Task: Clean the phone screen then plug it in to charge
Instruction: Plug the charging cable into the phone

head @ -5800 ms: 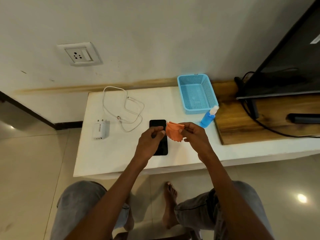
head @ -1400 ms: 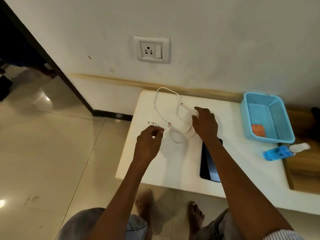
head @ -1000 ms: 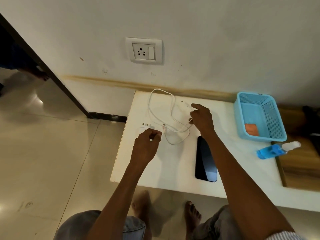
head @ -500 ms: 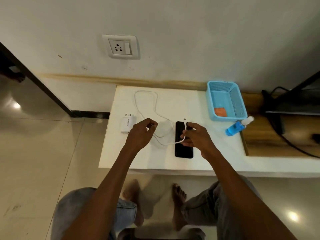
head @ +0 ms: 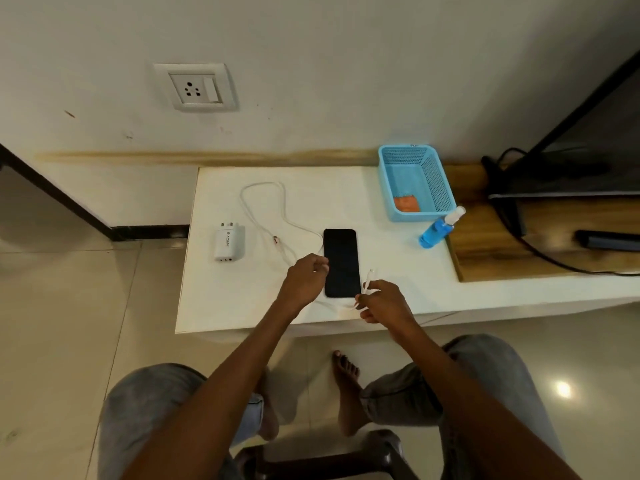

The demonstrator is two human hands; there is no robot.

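A black phone [head: 341,261] lies screen up on the white table [head: 242,299]. My right hand [head: 382,301] pinches one end of the white charging cable [head: 263,206] just right of the phone's near end, its connector pointing up. My left hand [head: 306,278] has curled fingers at the phone's left edge and grips the cable there. The cable's other plug lies loose near the white charger adapter [head: 228,241]. The orange cloth [head: 407,203] lies in the blue basket [head: 438,183]. A wall socket [head: 195,87] is above the table.
A blue spray bottle [head: 438,228] lies on its side right of the phone. A wooden board [head: 502,244] carries a TV [head: 588,140] with black cords and a dark remote [head: 607,239]. My knees and a bare foot are below the table's front edge.
My right hand has drawn the cable end from the phone's far end to its near right corner. My left hand shifted right to the phone's left edge. The view turned right.
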